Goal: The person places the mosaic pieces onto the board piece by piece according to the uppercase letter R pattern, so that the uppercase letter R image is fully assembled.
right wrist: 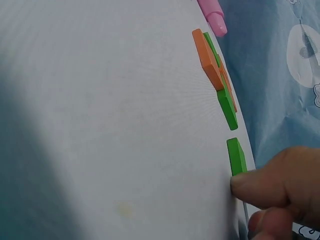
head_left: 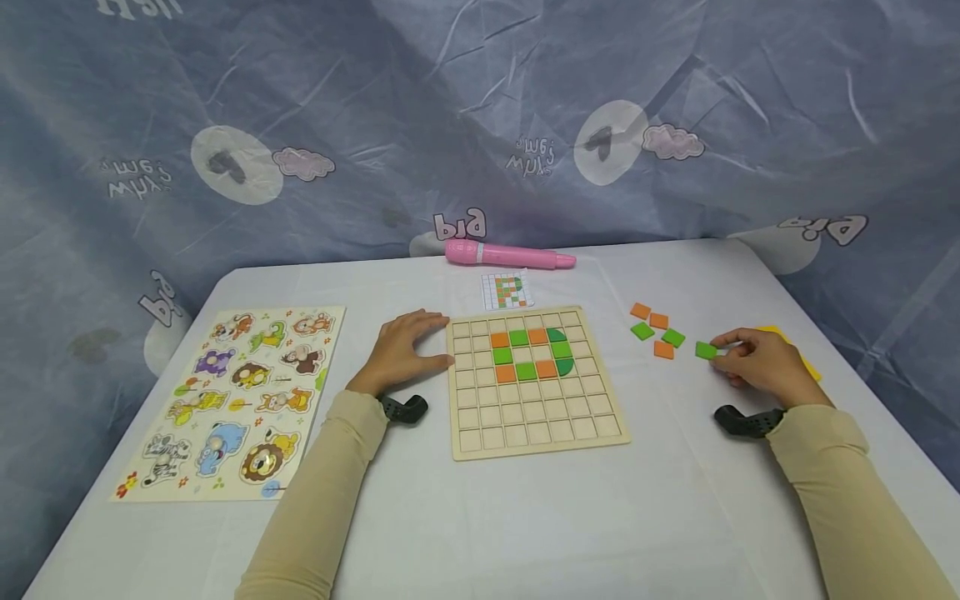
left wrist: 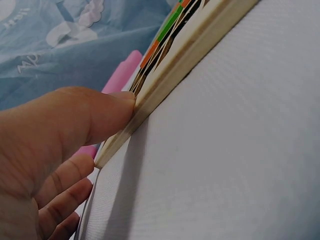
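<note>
A wooden grid board [head_left: 540,429] lies on the table, bearing a ring of orange and green tiles with dark green rounded pieces on its right side. My left hand [head_left: 401,350] is at the board's left edge, fingers relaxed and spread. In the left wrist view the thumb [left wrist: 107,112] touches the board's side [left wrist: 165,75]. Over on the right, my right hand [head_left: 761,362] pinches a square green tile [head_left: 706,350] between thumb and fingers. The right wrist view shows the thumb tip against that green tile [right wrist: 236,155]. Loose orange and green tiles [head_left: 658,321] lie just left of it.
Behind the board are a small pattern card [head_left: 507,290] and a pink marker-like stick [head_left: 517,256]. An animal picture board [head_left: 232,400] lies at the left. Something yellow [head_left: 810,367] is partly hidden behind the right hand. A printed cloth [head_left: 375,108] hangs behind the table.
</note>
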`<state>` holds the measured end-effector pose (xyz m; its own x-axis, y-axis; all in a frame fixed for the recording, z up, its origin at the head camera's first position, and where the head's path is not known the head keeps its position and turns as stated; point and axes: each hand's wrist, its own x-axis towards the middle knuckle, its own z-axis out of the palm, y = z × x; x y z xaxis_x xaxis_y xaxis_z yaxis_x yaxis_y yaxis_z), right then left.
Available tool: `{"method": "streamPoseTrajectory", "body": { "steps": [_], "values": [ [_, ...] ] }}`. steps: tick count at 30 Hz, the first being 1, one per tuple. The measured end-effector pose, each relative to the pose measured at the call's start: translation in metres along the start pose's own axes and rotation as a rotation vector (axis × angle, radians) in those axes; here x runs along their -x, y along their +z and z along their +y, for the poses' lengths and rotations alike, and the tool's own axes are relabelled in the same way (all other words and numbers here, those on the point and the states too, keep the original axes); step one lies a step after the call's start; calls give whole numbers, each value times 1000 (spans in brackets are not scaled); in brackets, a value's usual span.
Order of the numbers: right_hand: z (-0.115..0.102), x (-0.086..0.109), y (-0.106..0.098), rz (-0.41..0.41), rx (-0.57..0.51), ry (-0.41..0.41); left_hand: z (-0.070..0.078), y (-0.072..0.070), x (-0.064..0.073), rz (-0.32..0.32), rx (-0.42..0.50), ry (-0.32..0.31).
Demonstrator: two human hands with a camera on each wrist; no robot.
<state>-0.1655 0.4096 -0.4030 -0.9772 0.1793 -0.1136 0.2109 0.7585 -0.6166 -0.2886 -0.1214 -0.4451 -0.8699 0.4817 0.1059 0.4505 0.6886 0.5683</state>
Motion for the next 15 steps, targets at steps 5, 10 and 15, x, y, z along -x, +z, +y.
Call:
{"method": "streamPoseTrajectory", "body": {
  "steps": [5, 10, 15],
  "values": [
    [0, -1, -1, -6, -9, -9, -1, 0, 0, 5, -5, 3],
    [-1, -1, -1, -34, -33, -26, -1, 0, -1, 6, -9, 5],
    [-10, -1, -2, -101, -107, -63, -1, 1, -1, 5, 1, 3]
  ]
}}
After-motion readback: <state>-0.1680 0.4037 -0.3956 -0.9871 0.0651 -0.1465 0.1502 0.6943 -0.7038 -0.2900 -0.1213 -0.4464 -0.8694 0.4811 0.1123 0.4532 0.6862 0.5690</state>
